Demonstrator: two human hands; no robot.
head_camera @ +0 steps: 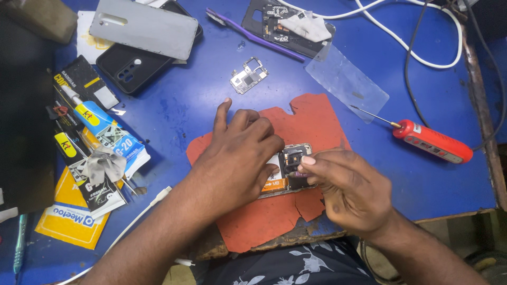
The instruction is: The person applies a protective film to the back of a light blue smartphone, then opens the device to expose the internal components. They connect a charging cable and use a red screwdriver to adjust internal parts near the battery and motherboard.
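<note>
Head view, 1 opened phone (288, 171) on red mat (311, 124): back cover (142, 26) and shield plate (249, 75) already off. My left hand (237, 158) presses it flat; my right hand (346, 184) pinches a small tool at its camera end.

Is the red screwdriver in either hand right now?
No, the red screwdriver lies on the blue table, apart from both hands.

I work at a blue table (174, 105) with a worn, chipped front edge (454, 211). Light falls evenly on it. Beyond its right side everything lies in dark shadow.
</note>
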